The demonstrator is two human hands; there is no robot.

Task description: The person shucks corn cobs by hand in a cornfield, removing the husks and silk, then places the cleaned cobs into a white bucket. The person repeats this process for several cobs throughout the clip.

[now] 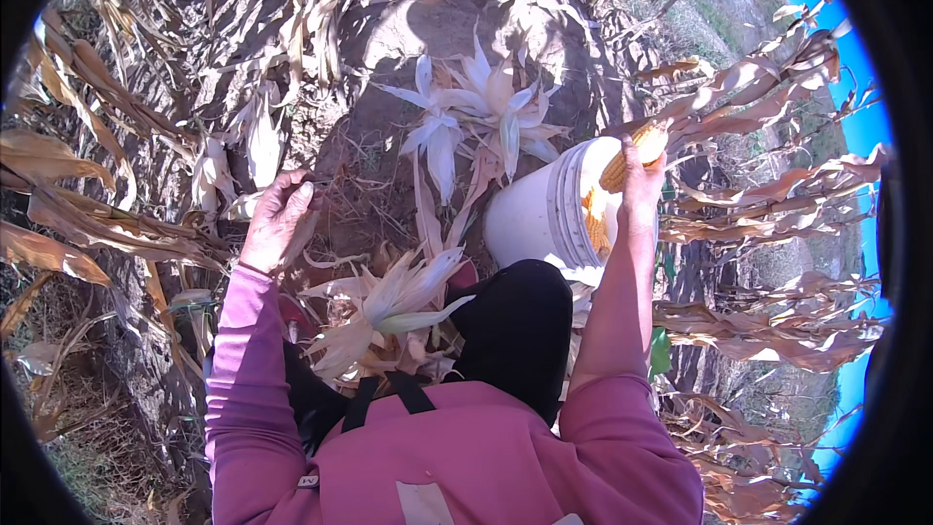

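My right hand [639, 192] grips a husked yellow ear of corn [614, 174] above the mouth of a white plastic bucket [525, 217]. More yellow ears [595, 226] show inside the bucket, which leans with its opening toward the right. On the left, my left hand [278, 222] is closed, its fingers curled and the thumb pressed in. A thin dark bit shows by its fingertips, too small to name. Beyond both hands lies a cluster of pale opened husks [483, 109] on the soil. Another opened husk [384, 314] lies close to my legs.
Dry corn stalks with brown leaves [768, 204] stand along the right, and more dry leaves [107, 224] hang at the left. Pale husks [262, 141] are by the left stalks. My bent knee [520, 321] is beside the bucket. Shaded bare soil [384, 131] lies ahead.
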